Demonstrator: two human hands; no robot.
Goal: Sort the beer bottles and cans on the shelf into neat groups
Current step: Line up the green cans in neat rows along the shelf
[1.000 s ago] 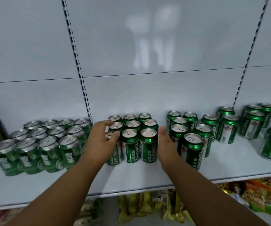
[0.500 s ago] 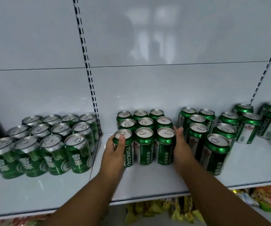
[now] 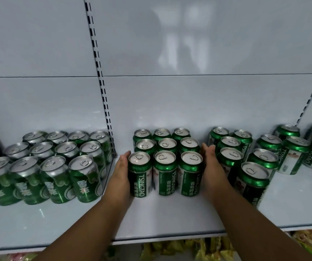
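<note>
At frame centre, nine glossy green cylindrical Tsingtao cans (image 3: 165, 162) with silver lids are standing in a square block on the smooth white shelf (image 3: 170, 219). The left hand (image 3: 121, 176) and right hand (image 3: 212, 166) are pressing its sides, fingers straight and flat, gripping nothing.

Three-by-three can block (image 3: 165, 161) on shelf (image 3: 170, 219), between hands (image 3: 120, 174).

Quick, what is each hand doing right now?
Left hand: open, flat against the left side of the block of cans.
Right hand: open, flat against its right side.
</note>
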